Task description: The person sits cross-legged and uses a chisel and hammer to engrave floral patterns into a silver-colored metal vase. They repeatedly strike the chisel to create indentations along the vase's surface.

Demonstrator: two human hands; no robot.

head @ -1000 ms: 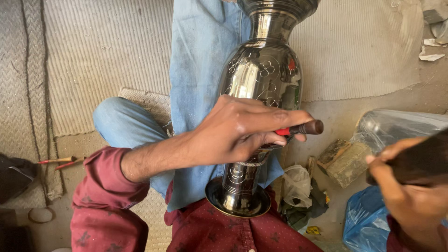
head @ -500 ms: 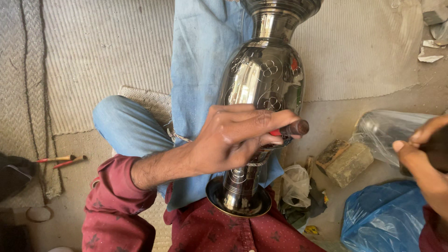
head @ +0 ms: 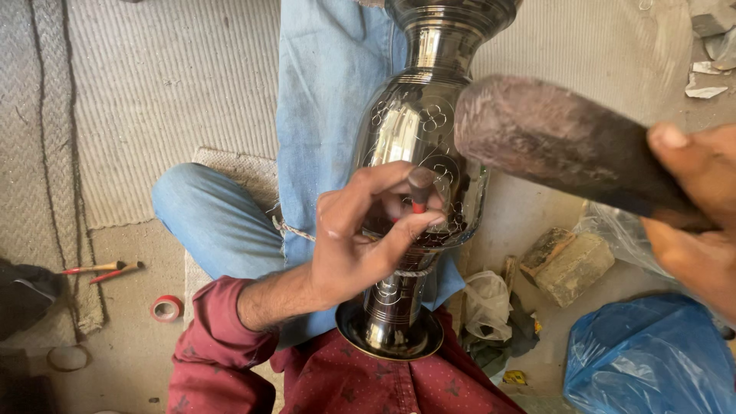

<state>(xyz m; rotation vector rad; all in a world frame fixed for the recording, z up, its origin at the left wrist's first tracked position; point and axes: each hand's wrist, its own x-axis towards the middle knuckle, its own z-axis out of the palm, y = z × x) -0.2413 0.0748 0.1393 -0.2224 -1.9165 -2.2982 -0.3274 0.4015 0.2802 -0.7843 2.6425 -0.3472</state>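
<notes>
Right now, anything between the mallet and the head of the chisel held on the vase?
Nothing visible. The right hand holds the dark mallet raised beside the chisel, which the left hand pinches against the engraved metal vase. The gap from mallet face to chisel head is open; only the left fingertips sit close below it.

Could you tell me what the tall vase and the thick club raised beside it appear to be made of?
The vase looks like polished metal with a dark mirror finish: it reflects its surroundings sharply, and pale flower patterns are cut into its surface. The club in the right hand is probably wood: dull brown, matte, with a worn, rounded end. The left hand holds a small red-marked tool against the vase.
</notes>
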